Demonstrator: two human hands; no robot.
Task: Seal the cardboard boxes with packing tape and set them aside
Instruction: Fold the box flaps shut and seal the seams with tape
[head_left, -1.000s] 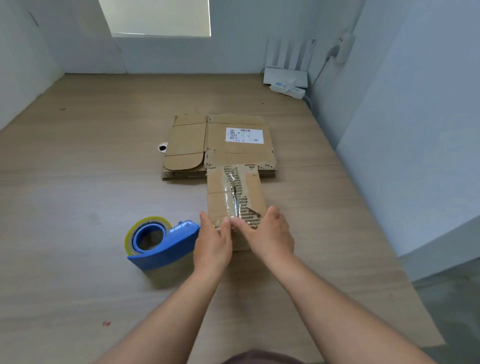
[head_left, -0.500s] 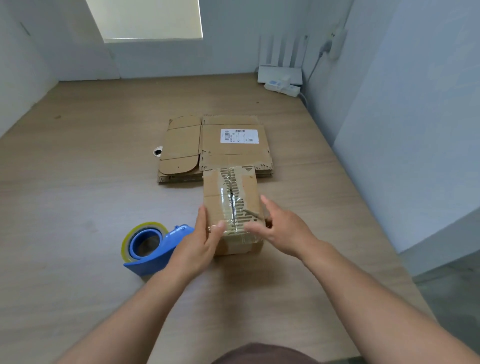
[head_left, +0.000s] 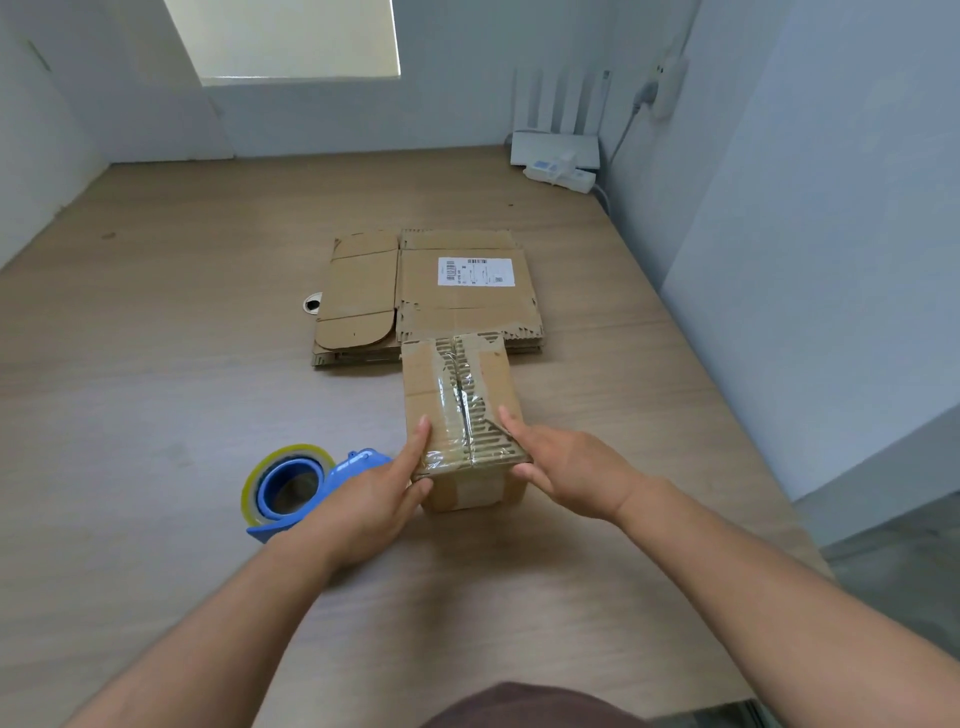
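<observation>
Smooth packing tape (head_left: 451, 397) down over near edge of cardboard box (head_left: 423, 400) with left hand (head_left: 363, 501) and right hand (head_left: 571, 467) spread straight-fingered against its sides.

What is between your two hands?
A small taped cardboard box sits between the left hand and the right hand; both touch its near end. The head view shows it.
</observation>
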